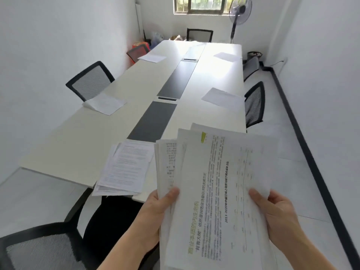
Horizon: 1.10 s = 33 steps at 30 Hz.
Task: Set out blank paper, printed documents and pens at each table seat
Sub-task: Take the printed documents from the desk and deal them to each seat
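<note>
I hold a loose fan of printed documents (214,182) in both hands, above the near right corner of the long white surface (68,143). My left hand (161,207) grips the lower left edge, thumb flat on top and fingers hidden beneath. My right hand (276,217) pinches the right edge the same way, thumb over the sheet. The sheets are thin, matte white rectangles, splayed so that several corners step out at the top left. Their long axis runs away from me toward the far end of the room, leaning a little right, and the print lies sideways along that axis, with a yellow-green headline by my left wrist. Just left of the fan, a second untidy stack of printed pages (126,168) lies flat on the surface, overhanging its near edge. A smooth dark grey strip (155,119) runs down the middle of the surface, with two black pens (167,98) lying crosswise on it, one midway and one farther off. Pale sheets lie at four seats: a near left sheet (106,103) with one edge curled up, a far left sheet (152,57), a near right sheet (222,99) and a far right sheet (227,56). Black mesh-backed chairs (89,80) stand along both sides, at the far end and beside me. A pedestal fan (239,12) stands by the window (202,4).
</note>
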### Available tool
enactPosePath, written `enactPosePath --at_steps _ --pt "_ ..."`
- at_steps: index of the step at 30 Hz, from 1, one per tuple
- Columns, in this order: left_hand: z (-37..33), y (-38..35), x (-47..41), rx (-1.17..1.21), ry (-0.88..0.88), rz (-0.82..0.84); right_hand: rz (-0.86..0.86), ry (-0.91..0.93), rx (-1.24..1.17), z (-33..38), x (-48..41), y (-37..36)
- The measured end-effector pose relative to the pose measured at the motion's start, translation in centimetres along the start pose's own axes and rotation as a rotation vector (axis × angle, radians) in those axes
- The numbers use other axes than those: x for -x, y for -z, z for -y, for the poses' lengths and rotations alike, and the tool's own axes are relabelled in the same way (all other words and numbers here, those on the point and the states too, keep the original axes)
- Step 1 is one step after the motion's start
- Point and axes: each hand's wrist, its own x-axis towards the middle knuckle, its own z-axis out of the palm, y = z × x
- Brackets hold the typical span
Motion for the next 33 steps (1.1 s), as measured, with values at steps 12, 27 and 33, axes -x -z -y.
enactPosePath --at_steps 12,27,33 --pt "6.6 -17.5 -5.9 -0.130 0.027 0.174 -0.215 -0.090 -0.223 5.1 -1.2 23.3" --pt "2.7 -26.7 -14.5 -0.218 -0.070 0.281 -0.897 0.437 -0.029 13.4 -8.9 35.3" --pt "-2.1 -30.6 -19.0 -0.161 -0.142 0.400 -0.770 0.473 0.076 18.4 -14.5 34.4"
